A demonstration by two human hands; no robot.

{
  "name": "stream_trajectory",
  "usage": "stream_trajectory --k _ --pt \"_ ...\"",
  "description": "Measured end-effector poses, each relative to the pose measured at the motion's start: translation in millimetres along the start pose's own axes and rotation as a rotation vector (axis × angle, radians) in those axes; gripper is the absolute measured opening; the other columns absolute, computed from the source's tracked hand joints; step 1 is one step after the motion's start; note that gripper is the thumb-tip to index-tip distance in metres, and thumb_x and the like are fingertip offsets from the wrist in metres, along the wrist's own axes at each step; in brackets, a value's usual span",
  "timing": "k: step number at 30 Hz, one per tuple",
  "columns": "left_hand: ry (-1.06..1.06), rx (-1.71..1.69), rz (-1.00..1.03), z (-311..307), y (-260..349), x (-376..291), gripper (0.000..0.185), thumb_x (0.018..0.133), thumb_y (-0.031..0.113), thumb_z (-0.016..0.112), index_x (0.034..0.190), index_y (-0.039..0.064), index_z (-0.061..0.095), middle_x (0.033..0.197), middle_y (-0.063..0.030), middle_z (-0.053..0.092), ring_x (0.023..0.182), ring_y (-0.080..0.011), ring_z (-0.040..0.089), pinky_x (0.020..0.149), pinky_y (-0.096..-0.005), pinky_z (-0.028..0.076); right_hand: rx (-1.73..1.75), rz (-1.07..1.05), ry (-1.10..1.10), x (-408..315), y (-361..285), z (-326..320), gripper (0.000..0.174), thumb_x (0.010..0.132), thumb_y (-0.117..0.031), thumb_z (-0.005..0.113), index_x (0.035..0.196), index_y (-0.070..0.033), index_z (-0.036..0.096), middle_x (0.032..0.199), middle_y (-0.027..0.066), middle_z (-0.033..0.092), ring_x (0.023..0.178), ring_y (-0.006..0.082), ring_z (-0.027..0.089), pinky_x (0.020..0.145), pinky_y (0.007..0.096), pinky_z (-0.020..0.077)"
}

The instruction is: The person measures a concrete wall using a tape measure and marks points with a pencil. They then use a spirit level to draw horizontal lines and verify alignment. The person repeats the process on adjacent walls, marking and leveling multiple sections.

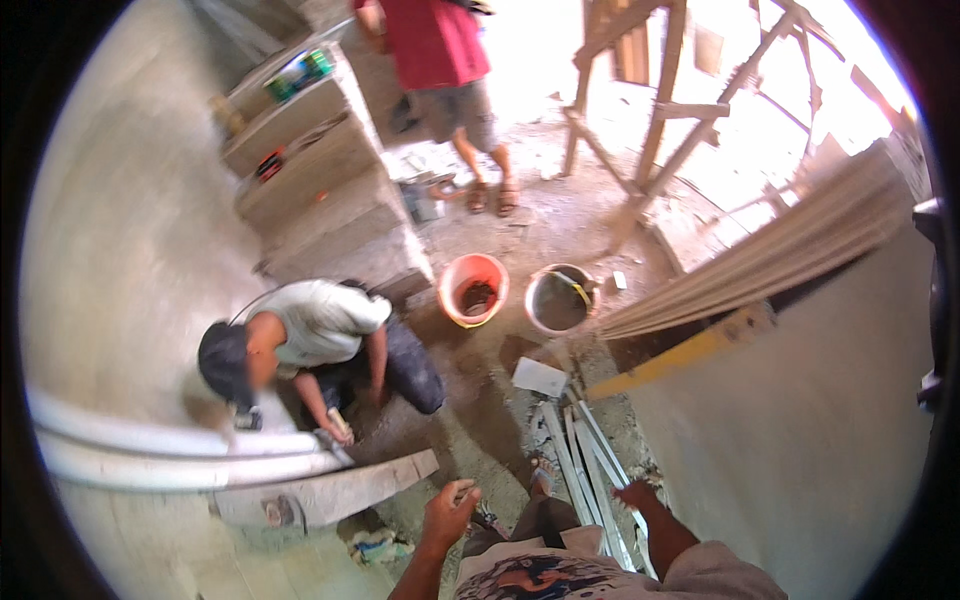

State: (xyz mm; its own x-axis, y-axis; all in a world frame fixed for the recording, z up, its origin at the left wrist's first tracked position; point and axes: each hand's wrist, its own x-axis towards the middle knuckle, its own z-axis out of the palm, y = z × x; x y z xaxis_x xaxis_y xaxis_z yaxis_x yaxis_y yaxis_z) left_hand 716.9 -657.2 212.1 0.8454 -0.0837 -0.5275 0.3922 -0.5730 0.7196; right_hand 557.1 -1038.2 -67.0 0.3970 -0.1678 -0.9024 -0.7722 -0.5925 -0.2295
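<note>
My left hand (450, 514) hangs in front of my body with its fingers curled; whether anything small lies in it is unclear. Below and beyond it is a pale wooden board (330, 489). My right hand (639, 496) hovers over long metal strips (574, 457) lying on the floor beside my leg, and I cannot tell if it touches them. A kneeling co-worker in a cap (322, 322) holds a tool with a pale handle (339, 424) at the ends of two white pipes (180, 470) along the wall.
An orange bucket (454, 289) and a bucket with grey contents (559, 307) stand ahead. Concrete steps (330, 210) rise at the left. Another person in a red shirt (442, 45) stands beyond, near a wooden trestle (660, 112). A white sheet (538, 377) lies by the strips.
</note>
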Motion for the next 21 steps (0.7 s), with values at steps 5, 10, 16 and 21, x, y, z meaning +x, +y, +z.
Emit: stream_trajectory --k 5,10,16,21 --pt "0.1 0.003 0.048 -6.9 -23.9 -23.0 0.046 0.091 0.038 0.061 0.119 0.001 0.059 0.113 -0.0195 0.065 0.105 -0.0268 0.064 0.087 -0.0359 0.05 0.277 0.097 -0.282 7.0 -12.8 26.5 0.035 0.084 -0.041 0.067 0.079 -0.006 0.068 0.071 0.0095 0.069 0.061 0.0239 0.067 0.058 0.0379 0.0537" --pt "0.228 -0.168 0.024 -28.7 -64.1 -62.6 0.047 0.092 0.037 0.06 0.121 0.0 0.057 0.112 -0.0197 0.065 0.106 -0.0272 0.064 0.089 -0.0352 0.05 0.235 -0.03 -0.126 47.5 -63.2 -61.2 0.022 0.086 -0.02 0.06 0.093 0.001 0.06 0.083 0.0202 0.066 0.061 0.0315 0.064 0.052 0.0426 0.0517" --pt "0.444 -0.283 -0.037 -32.2 -139.6 -150.9 0.047 0.091 0.037 0.061 0.119 0.0 0.058 0.11 -0.0188 0.066 0.105 -0.028 0.064 0.087 -0.0358 0.05 0.396 -0.154 -0.04 57.3 -164.1 -147.7 0.039 0.094 -0.033 0.038 0.105 0.0 0.056 0.08 0.0212 0.06 0.068 0.0334 0.06 0.057 0.0517 0.0483" --pt "0.619 -0.317 -0.155 -14.7 -216.0 -229.9 0.046 0.089 0.041 0.061 0.114 0.003 0.061 0.105 -0.0175 0.067 0.098 -0.0297 0.066 0.084 -0.0378 0.051 -0.084 -0.712 0.267 2.9 -211.1 -61.4 0.042 0.087 -0.031 0.041 0.114 -0.003 0.054 0.078 0.0182 0.058 0.063 0.0321 0.056 0.055 0.0505 0.0443"
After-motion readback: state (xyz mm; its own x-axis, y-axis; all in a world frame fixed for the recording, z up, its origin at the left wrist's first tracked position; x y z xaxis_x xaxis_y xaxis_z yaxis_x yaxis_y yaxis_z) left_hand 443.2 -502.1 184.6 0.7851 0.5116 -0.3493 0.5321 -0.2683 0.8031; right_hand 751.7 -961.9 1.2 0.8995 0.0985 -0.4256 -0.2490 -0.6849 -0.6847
